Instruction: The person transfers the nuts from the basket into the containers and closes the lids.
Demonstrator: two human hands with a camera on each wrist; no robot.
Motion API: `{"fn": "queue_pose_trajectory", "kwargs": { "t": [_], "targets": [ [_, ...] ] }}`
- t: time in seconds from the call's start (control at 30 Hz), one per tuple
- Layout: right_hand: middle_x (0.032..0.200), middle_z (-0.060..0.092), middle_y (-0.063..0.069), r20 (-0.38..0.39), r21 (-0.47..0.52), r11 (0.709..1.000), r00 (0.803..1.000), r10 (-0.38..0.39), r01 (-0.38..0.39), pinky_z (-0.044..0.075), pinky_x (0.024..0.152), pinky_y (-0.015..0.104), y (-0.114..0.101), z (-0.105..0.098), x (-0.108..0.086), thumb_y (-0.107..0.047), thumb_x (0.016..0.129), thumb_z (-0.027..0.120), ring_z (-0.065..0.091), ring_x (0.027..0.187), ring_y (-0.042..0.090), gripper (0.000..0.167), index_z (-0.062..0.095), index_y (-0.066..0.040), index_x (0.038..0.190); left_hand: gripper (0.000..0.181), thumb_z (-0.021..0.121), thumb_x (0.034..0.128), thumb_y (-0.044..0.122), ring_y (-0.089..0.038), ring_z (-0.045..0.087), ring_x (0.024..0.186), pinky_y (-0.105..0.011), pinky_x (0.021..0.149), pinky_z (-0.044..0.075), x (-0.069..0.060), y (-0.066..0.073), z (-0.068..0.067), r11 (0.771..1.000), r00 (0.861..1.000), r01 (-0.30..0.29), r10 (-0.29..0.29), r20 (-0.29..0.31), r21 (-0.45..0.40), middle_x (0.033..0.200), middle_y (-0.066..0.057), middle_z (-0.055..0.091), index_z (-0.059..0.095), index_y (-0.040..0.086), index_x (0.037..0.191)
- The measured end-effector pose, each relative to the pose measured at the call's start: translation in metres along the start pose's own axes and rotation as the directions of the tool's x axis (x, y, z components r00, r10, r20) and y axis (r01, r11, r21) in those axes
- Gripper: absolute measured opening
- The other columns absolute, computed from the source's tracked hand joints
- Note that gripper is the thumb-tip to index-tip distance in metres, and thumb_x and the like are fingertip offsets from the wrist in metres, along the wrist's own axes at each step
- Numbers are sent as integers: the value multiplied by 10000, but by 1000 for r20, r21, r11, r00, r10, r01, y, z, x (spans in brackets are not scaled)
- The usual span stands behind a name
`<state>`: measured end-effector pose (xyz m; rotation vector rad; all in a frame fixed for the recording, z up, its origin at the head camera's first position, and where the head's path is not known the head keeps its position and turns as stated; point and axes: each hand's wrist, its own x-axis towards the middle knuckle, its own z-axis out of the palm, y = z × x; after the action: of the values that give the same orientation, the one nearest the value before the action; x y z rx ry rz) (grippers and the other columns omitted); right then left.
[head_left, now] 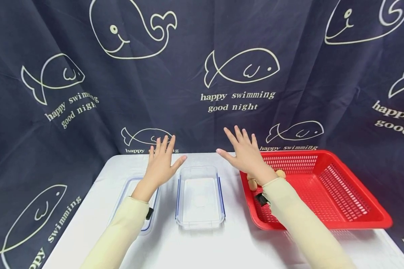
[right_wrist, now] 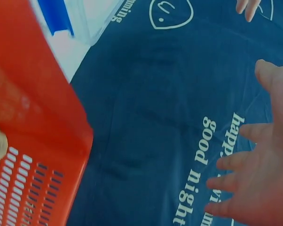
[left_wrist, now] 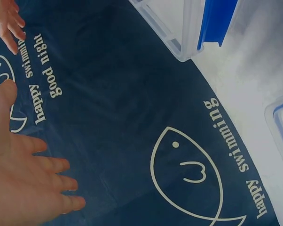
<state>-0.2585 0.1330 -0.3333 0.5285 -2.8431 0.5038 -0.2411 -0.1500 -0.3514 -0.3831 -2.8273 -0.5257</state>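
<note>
My left hand is held up with spread fingers above a lid with a blue rim, touching nothing. Between the hands a clear container with blue side clips stands on the table, with nothing visible inside. My right hand, fingers also spread, hovers over the left edge of a red basket. Inside that basket, partly hidden by the right forearm, lie several tan, rounded pieces. Both wrist views show the hands, left and right, holding nothing.
A white cloth covers the table. Behind it hangs a dark blue curtain with white fish, whale drawings and lettering. The basket's right end reaches the table's right side.
</note>
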Motion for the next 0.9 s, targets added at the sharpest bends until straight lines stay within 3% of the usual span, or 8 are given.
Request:
{"fn": "queue_pose_trajectory", "kwargs": {
  "t": [0.23,0.37,0.53,0.8,0.9],
  "targets": [
    [1579,176,194,-45,48,997,998,-52,54,60,1173,586,16,-8,-1,-577,920,524,140,1445,398,799,185,-221,1549,777,521,963,470,-359,21,1464,-552,1185,28,-3,-2,2,987,999,-33,29,-27,-158,1586,-190,139,176,77,1538],
    [1572,197,198,-64,93,993,996,-70,75,75,1169,593,26,-14,-3,-556,923,536,146,1445,393,784,207,-212,1545,746,537,968,415,-361,77,1461,-531,1191,63,-5,-3,3,963,999,-40,30,-42,-267,1578,-181,185,207,45,1525],
    [1584,194,150,-70,173,981,995,-75,87,147,1158,598,42,-18,-5,-512,934,549,156,1452,351,761,212,-206,1544,712,519,981,405,-328,84,1465,-517,1192,97,-9,-5,4,927,1000,-18,13,-17,-374,1582,-115,217,212,68,1529],
    [1576,245,105,-93,295,950,993,-78,102,211,1149,570,73,-19,-10,-416,948,577,204,1445,309,709,244,-201,1536,639,498,1001,355,-342,174,1448,-503,1183,164,-17,-9,11,850,998,61,-55,27,-523,1567,-150,244,252,71,1517],
    [1568,267,101,-98,342,936,994,-49,79,235,1141,566,86,-20,-13,-392,958,569,247,1428,320,677,259,-211,1532,608,490,1012,309,-364,212,1432,-486,1179,194,-20,-11,16,799,998,59,-63,15,-599,1557,-183,250,264,35,1505]
  ]
}}
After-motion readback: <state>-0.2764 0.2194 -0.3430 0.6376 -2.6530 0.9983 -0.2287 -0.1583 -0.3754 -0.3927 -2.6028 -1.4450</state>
